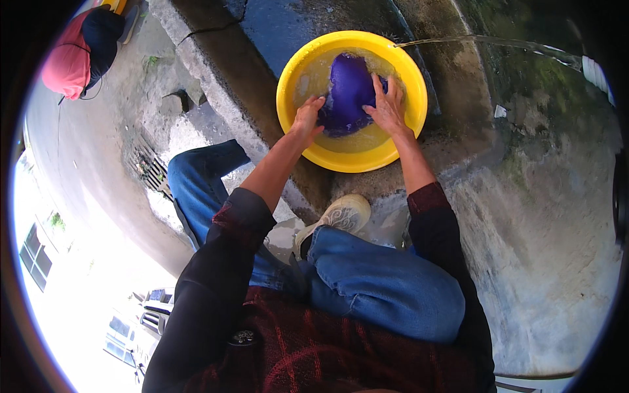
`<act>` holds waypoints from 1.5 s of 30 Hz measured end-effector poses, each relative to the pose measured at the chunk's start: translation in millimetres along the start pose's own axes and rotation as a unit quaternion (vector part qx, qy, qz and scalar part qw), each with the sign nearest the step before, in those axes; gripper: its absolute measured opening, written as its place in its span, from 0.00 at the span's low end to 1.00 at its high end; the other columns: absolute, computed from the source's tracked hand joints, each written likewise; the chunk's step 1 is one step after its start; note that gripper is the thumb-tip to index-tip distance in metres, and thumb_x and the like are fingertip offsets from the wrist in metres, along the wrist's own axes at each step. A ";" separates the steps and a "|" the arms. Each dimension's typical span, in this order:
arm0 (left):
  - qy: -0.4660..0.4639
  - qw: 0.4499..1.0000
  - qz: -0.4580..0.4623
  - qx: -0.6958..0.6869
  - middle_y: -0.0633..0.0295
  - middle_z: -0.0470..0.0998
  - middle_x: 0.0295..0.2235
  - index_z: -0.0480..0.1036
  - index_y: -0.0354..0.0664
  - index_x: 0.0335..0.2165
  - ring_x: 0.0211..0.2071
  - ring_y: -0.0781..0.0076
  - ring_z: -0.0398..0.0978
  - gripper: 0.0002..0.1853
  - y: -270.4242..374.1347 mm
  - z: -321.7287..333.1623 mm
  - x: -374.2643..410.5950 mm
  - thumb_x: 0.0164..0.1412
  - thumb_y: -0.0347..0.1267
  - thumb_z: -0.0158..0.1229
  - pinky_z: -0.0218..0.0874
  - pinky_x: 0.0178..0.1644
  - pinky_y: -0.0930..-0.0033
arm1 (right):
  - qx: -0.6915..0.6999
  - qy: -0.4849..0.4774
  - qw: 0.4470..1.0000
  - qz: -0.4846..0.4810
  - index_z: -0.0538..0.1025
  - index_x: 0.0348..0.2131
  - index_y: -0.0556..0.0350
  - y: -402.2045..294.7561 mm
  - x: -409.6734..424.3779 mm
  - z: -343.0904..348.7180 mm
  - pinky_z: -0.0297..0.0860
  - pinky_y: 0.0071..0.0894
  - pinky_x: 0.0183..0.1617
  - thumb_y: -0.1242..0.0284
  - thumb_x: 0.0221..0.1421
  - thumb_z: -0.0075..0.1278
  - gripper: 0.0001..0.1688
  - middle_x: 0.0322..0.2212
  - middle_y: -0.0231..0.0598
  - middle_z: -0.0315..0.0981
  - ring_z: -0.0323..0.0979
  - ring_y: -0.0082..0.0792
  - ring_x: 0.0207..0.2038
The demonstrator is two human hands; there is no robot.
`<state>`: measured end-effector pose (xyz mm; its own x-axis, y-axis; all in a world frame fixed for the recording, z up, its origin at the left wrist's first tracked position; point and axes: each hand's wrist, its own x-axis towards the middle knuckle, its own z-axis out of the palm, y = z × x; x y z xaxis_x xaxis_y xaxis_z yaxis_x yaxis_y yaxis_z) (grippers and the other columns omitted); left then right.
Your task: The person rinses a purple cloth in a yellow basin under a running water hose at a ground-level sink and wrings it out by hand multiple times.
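Note:
A yellow plastic basin (351,164) holds cloudy water, and a wet purple cloth (350,88) bulges up in its middle. My left hand (308,118) is at the basin's left side, fingers apart, its fingertips close to the cloth's left edge. At the cloth's right edge, my right hand (388,105) spreads its fingers, with the thumb and fingertips touching or nearly touching the fabric. Whether either hand grips the cloth cannot be told. A thin stream of water (457,39) reaches the basin's upper right rim from a white pipe (595,78).
The basin stands on a wet concrete ledge (231,64). A mossy concrete wall (545,196) rises on the right. On the left lie a metal drain grate (150,167) and a stone block (174,102). Another person (73,64) bends over at the upper left, near another yellow container (115,5).

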<state>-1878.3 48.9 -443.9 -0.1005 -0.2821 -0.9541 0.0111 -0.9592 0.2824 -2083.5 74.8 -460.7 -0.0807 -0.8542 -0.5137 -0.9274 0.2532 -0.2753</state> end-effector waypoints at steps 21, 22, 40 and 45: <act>-0.145 0.977 0.157 -0.003 0.56 0.74 0.37 0.69 0.44 0.43 0.40 0.61 0.72 0.26 -1.4 22.8 24.3 0.63 0.54 0.42 0.66 0.45 0.64 | 0.268 0.089 0.948 -0.147 0.71 0.34 0.57 -112.9 -105.2 -59.5 0.70 0.45 0.37 0.72 0.50 0.55 0.12 0.37 0.54 0.66 0.71 0.55 0.37; -0.132 0.954 0.253 0.096 0.57 0.74 0.37 0.69 0.44 0.43 0.40 0.61 0.72 0.26 -3.5 26.1 23.2 0.62 0.54 0.43 0.66 0.45 0.64 | 0.267 0.116 0.949 -0.122 0.72 0.34 0.56 -114.8 -95.6 -52.4 0.70 0.45 0.36 0.70 0.50 0.55 0.12 0.36 0.54 0.67 0.72 0.55 0.35; -0.044 0.963 -0.016 -0.265 0.59 0.75 0.41 0.69 0.45 0.43 0.40 0.59 0.74 0.20 -8.5 53.9 12.1 0.67 0.45 0.36 0.67 0.44 0.53 | 0.248 0.200 0.948 -0.004 0.73 0.32 0.53 -77.1 -12.3 8.7 0.71 0.45 0.32 0.62 0.53 0.51 0.13 0.25 0.49 0.75 0.75 0.53 0.29; -0.134 0.967 0.083 -0.201 0.57 0.75 0.42 0.66 0.40 0.47 0.43 0.65 0.75 0.18 -3.6 45.6 -5.2 0.67 0.38 0.38 0.68 0.48 0.58 | 0.103 0.101 0.990 -0.008 0.76 0.29 0.51 15.6 44.3 31.8 0.70 0.51 0.36 0.52 0.59 0.39 0.25 0.27 0.54 0.76 0.73 0.60 0.33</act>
<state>-1923.1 54.6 -435.4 -0.3174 -0.4689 -0.8242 0.4300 -0.8459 0.3156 -2089.9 55.3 -513.6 -0.1562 -0.9269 -0.3413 -0.8373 0.3075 -0.4521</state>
